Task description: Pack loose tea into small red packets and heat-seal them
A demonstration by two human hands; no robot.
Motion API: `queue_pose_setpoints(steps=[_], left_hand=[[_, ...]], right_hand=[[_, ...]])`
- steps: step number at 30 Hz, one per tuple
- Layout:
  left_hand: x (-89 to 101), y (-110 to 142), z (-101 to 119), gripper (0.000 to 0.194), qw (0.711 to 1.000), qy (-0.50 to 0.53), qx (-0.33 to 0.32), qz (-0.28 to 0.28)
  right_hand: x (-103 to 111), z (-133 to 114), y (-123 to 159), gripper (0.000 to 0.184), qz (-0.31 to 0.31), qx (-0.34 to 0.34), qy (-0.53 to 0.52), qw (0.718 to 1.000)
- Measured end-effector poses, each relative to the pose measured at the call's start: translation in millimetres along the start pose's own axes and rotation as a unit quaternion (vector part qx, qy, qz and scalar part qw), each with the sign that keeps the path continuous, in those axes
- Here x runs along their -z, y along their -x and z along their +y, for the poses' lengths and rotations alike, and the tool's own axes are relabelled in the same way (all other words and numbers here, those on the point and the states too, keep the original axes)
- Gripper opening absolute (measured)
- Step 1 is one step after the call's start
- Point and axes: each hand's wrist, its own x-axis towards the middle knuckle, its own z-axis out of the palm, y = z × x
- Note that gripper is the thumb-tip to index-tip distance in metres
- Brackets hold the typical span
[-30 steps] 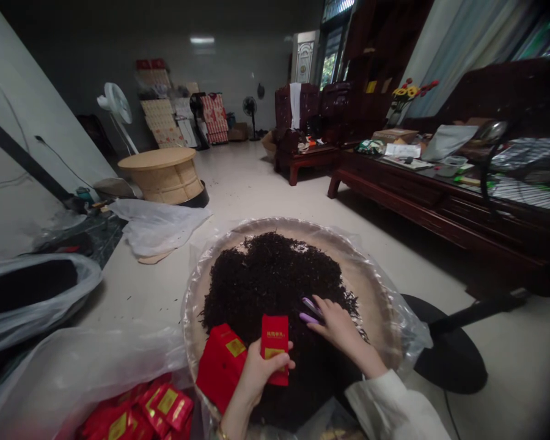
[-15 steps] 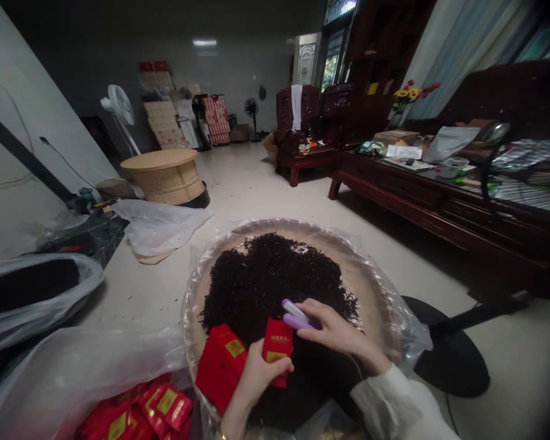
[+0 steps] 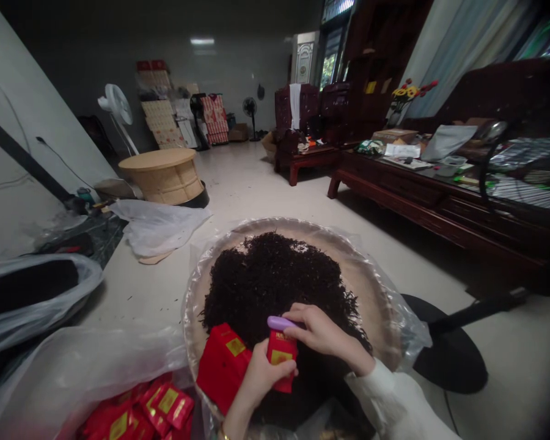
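Note:
My left hand point(image 3: 262, 374) grips a small red packet point(image 3: 282, 360) upright over a heap of dark loose tea leaves point(image 3: 275, 281). My right hand point(image 3: 321, 335) is closed on a purple scoop-like tool point(image 3: 280, 322) and holds it right at the packet's top edge. The leaves lie on a round woven tray point(image 3: 376, 287) lined with clear plastic. A stack of red packets point(image 3: 222, 363) leans on the tray's near left edge, just left of my left hand.
More red packets point(image 3: 142, 412) lie in a clear plastic bag at the bottom left. A plastic-lined sack of dark leaves point(image 3: 27, 290) sits at the left. A black stool base point(image 3: 449, 360) stands right of the tray, and a long dark wooden bench point(image 3: 440, 201) beyond.
My right hand has moved left from the tea heap with the purple tool and brought it to the top of the packet. My left hand lowered the packet slightly.

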Motion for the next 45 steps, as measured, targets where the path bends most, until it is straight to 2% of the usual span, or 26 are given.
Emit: queue_pose_setpoints(steps=[6,10,14,19,30,32,35,39,45], left_hand=[[1.6,2,0,0.070,0.995,0.088,-0.001,-0.048],[1.4,2,4,0.070,0.986,0.160,0.009,-0.038],[0.9,2,9,0.070,0.976,0.207,0.060,-0.038],[-1.6,3,12,0.077,0.975,0.196,0.106,-0.025],[-4.4,3,13,0.081,0.978,0.166,0.125,0.004],[-4.1,3,13,0.082,0.979,0.160,0.124,0.007],[-3.8,3,12,0.083,0.980,0.156,0.120,0.004],[-3.5,4,11,0.082,0.981,0.160,0.114,-0.007],[-1.8,2,8,0.077,0.974,0.191,0.117,-0.027]], right_hand=[[-2,2,0,0.018,-0.003,-0.005,0.002,1.000],[-3,-1,-1,0.019,-0.006,-0.006,-0.013,1.000],[-4,-5,-2,0.023,-0.011,0.002,-0.025,1.000],[-7,-6,-2,0.030,-0.012,0.002,-0.025,1.000],[-10,-3,-3,0.031,-0.021,-0.009,-0.034,0.999],[-12,0,-4,0.026,-0.025,-0.019,-0.037,0.999],[-14,5,-4,0.021,-0.020,-0.026,-0.044,0.998],[-16,7,-5,0.028,-0.006,-0.008,-0.048,0.999],[-14,3,-4,0.027,-0.002,-0.001,-0.041,0.999]])
